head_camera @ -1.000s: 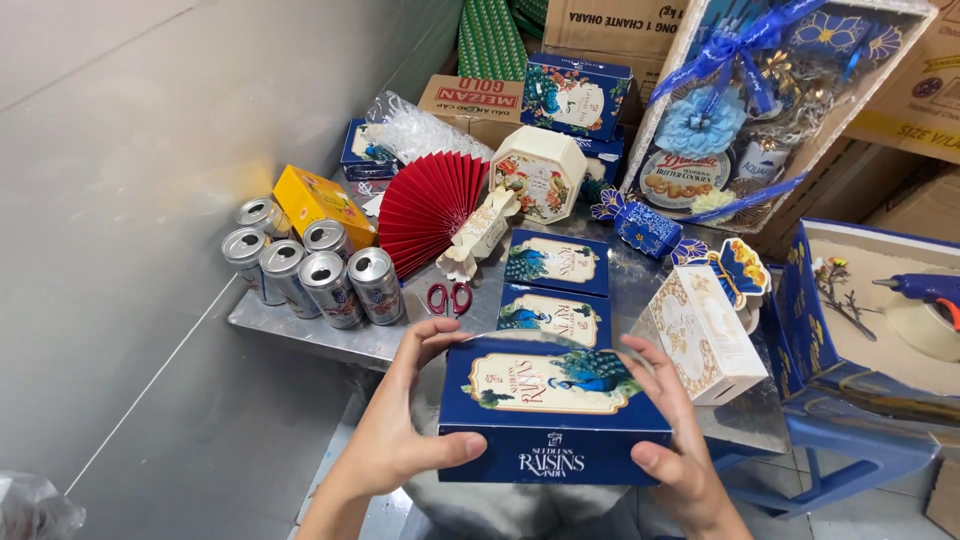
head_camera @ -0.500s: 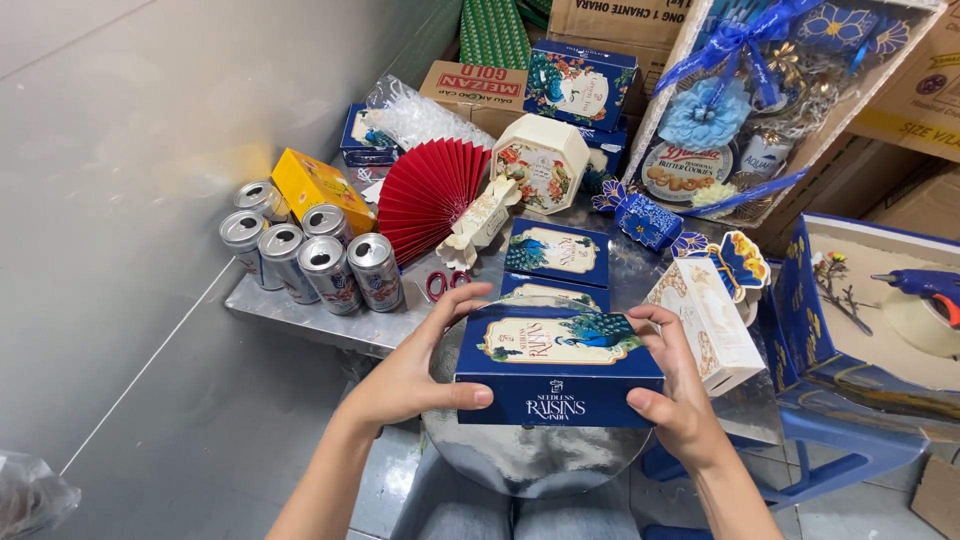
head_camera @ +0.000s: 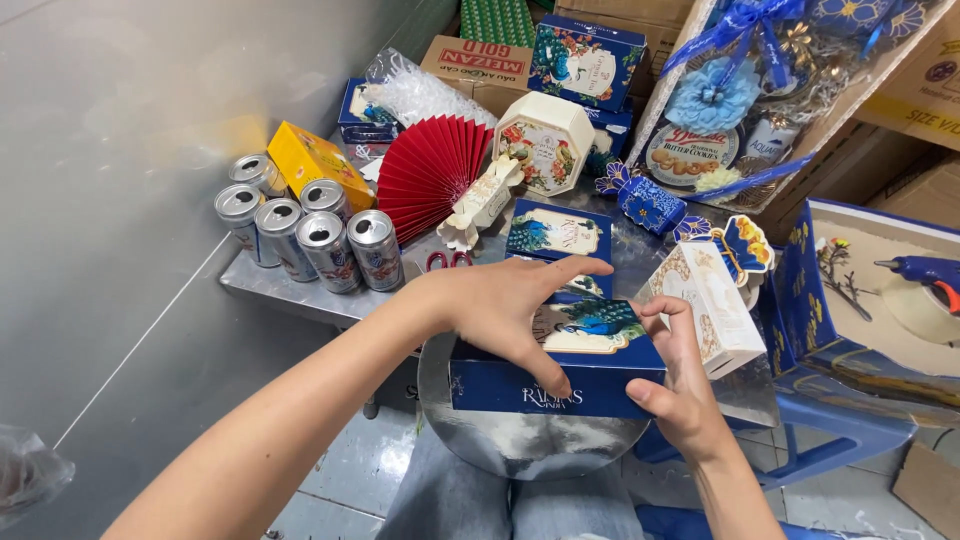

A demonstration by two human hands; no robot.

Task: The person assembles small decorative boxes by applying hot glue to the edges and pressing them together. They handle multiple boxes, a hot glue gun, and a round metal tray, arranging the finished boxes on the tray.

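Left hand: The left hand (head_camera: 505,305) now lies flat on top of the blue box (head_camera: 560,375). Half a second ago it held the left end. Its fingers (head_camera: 575,268) are spread wide and press down on the lid, and its thumb reaches down the front.
Right hand: The right hand (head_camera: 680,385) holds the right end of the blue box, as before. Its fingers (head_camera: 668,312) curl over the top edge and its thumb presses the front side.
Blue box: It is long and dark blue, with a peacock picture on a cream patch. It rests on a round silver board (head_camera: 520,440) on the person's lap, at the near edge of the desk (head_camera: 290,290). It looks lower and closer to the person than half a second ago.
Behind the box: Two more blue peacock boxes (head_camera: 555,235) lie flat on the desk. Red scissors (head_camera: 448,260) peek out just left of the left hand.
Left side: Five shiny cans (head_camera: 305,235) stand close together. A yellow box (head_camera: 315,165) lies behind them.
Middle: A red paper fan (head_camera: 430,170) stands open. A cream candy-shaped box (head_camera: 482,200) leans beside it.
Right side: A white box (head_camera: 710,310) lies tilted just beside the right hand. A blue glue gun (head_camera: 925,272) rests in a blue tray (head_camera: 800,290) far right.
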